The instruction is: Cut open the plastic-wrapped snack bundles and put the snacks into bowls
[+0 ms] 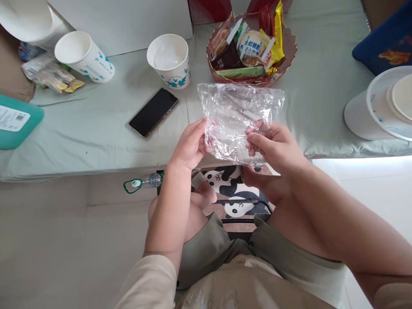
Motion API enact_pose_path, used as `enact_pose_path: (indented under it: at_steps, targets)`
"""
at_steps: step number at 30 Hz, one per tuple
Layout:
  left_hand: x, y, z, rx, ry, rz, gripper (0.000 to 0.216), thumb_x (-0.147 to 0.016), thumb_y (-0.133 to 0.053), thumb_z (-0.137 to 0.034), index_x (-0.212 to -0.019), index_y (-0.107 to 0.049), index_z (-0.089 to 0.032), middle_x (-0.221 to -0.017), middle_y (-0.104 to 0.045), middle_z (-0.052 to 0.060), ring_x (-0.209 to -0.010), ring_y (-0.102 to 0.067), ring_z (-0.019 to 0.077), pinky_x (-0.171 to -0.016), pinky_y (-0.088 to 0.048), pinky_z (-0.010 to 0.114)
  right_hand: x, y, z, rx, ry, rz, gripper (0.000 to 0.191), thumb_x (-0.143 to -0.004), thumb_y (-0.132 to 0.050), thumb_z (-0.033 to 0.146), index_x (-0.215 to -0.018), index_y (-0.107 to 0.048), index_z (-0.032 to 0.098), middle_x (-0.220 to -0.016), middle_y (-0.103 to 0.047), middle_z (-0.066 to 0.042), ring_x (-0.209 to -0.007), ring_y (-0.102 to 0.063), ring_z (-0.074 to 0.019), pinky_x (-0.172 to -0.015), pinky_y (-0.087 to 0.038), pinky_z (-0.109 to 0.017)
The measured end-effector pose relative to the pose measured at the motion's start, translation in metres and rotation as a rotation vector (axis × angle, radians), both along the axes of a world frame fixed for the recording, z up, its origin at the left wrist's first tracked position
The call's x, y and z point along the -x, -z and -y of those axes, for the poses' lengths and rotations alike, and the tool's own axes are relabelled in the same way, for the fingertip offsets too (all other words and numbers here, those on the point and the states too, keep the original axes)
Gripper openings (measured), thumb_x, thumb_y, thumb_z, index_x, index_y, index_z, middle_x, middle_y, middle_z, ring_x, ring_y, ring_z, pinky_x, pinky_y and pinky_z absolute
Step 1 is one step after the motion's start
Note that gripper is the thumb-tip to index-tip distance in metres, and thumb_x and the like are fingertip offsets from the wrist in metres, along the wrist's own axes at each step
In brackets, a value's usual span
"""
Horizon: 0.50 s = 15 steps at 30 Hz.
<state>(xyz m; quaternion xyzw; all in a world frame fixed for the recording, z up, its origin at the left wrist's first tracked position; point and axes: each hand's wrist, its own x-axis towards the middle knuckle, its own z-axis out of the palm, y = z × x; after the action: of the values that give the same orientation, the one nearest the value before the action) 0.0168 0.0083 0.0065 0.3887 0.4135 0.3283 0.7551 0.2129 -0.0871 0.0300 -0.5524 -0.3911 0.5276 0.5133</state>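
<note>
Both my hands hold a clear crinkled plastic bag (240, 113) above the front edge of a table with a pale green cloth (96, 128). My left hand (189, 143) pinches the bag's lower left edge between thumb and fingers. My right hand (273, 146) grips the lower right part with curled fingers. Something pale and thin shows faintly inside the bag; I cannot make out what. Behind the bag stands a scalloped basket (288, 53) filled with wrapped snacks.
A black phone (153, 111) lies left of the bag. Two paper cups (84, 56) (169, 60) stand further back. A teal container (16, 120) sits at the left edge, stacked white paper plates (386, 103) at the right. A panda-print bag (236, 193) rests between my knees.
</note>
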Motion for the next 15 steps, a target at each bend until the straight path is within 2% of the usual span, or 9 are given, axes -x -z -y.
enact_pose_path:
  at_steps: [5, 7, 10, 12, 15]
  targets:
    - [0.0, -0.009, 0.005, 0.01, 0.055, -0.056, 0.032, -0.078, -0.085, -0.047, -0.088, -0.073, -0.019, -0.08, -0.071, 0.002, -0.061, -0.066, 0.0119, -0.044, -0.043, 0.019, 0.0, -0.001, 0.0, -0.006, -0.004, 0.151, 0.015, -0.083, -0.076, 0.028, -0.079, -0.065, 0.019, -0.066, -0.064, 0.002, -0.055, -0.06, -0.0086, -0.055, -0.052, -0.025]
    - [0.0, -0.012, 0.006, -0.003, 0.096, -0.118, 0.03, -0.078, -0.088, -0.043, -0.083, -0.073, -0.017, -0.076, -0.07, 0.003, -0.061, -0.067, 0.0121, -0.043, -0.041, 0.018, 0.001, -0.001, 0.0, -0.019, -0.009, 0.209, 0.016, -0.082, -0.076, 0.029, -0.077, -0.065, 0.019, -0.066, -0.065, 0.001, -0.057, -0.061, -0.0097, -0.054, -0.053, -0.025]
    - [0.003, -0.014, 0.005, -0.058, 0.092, -0.17, 0.035, -0.081, -0.089, -0.042, -0.07, -0.069, -0.015, -0.059, -0.06, -0.001, -0.046, -0.053, 0.0057, -0.039, -0.033, 0.016, 0.0, -0.001, -0.001, -0.032, 0.002, 0.245, 0.012, -0.082, -0.074, 0.027, -0.08, -0.066, 0.019, -0.062, -0.064, 0.002, -0.054, -0.061, -0.0096, -0.054, -0.053, -0.024]
    - [0.006, -0.013, 0.003, -0.099, 0.037, -0.155, 0.041, -0.081, -0.09, -0.045, -0.065, -0.066, -0.015, -0.052, -0.051, -0.004, -0.041, -0.043, 0.0025, -0.038, -0.028, 0.015, -0.001, -0.001, -0.002, -0.039, 0.033, 0.24, 0.009, -0.082, -0.074, 0.024, -0.081, -0.067, 0.018, -0.062, -0.064, 0.003, -0.051, -0.059, -0.0085, -0.053, -0.052, -0.024]
    - [0.01, -0.011, -0.004, -0.119, -0.082, -0.086, 0.043, -0.08, -0.091, -0.045, -0.063, -0.064, -0.017, -0.047, -0.043, -0.007, -0.039, -0.036, 0.0013, -0.038, -0.026, 0.014, -0.003, 0.002, -0.003, -0.055, 0.075, 0.207, 0.011, -0.083, -0.075, 0.024, -0.082, -0.066, 0.019, -0.064, -0.065, 0.003, -0.049, -0.058, -0.0079, -0.052, -0.05, -0.024]
